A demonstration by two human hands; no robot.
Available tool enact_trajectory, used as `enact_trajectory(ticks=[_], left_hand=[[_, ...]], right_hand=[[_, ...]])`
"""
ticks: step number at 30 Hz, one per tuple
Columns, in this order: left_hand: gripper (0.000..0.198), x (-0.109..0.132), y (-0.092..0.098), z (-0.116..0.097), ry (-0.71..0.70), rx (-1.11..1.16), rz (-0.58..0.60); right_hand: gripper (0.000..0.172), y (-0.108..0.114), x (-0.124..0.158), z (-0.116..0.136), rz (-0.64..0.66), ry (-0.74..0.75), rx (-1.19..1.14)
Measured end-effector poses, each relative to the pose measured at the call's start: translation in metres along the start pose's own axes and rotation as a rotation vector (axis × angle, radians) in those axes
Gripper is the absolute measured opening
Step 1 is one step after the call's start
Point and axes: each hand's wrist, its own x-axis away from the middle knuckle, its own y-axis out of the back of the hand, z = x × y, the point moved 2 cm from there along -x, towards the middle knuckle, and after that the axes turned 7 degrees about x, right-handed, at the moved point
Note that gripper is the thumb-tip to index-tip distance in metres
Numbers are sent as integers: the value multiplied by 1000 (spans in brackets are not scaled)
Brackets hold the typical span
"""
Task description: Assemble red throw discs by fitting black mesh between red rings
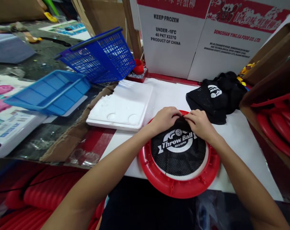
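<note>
A red plastic ring lies on the white work surface in front of me. Over its opening sits a black mesh fabric printed "Throw Ball". My left hand pinches the mesh edge at the ring's far side. Close beside it, my right hand pinches the same edge, thumb and fingers together. The near part of the mesh lies loosely inside the ring, with pegs showing along the red rim. More black printed mesh pieces are heaped beyond my right hand.
A white foam piece lies left of the ring. Further left are a light-blue tray and a blue basket. White printed cartons stand behind. Stacked red rings fill a box at right and the lower left.
</note>
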Motion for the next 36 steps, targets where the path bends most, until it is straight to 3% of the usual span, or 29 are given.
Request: enact_trajectory(ticks=[11,19,24,27,32,36], left_hand=[[30,-4,0,2,12,-59,1],[33,-2,-2,2,18,-129,60],[37,-1,0,1,6,-187,111],[39,0,1,-2,3,-262,153],[44,0,0,-7,-15,-478,205],[35,9,13,-36,-83,-647,139]], right_hand=[[32,-3,-5,0,-32,-55,-50],[24,-6,-6,-6,-118,-118,-392],[25,-7,-6,-8,-119,-118,-426],[28,-8,-6,-5,-105,-98,-337],[35,-8,-3,5,-43,-56,25],[35,-9,-6,3,-8,-88,99]])
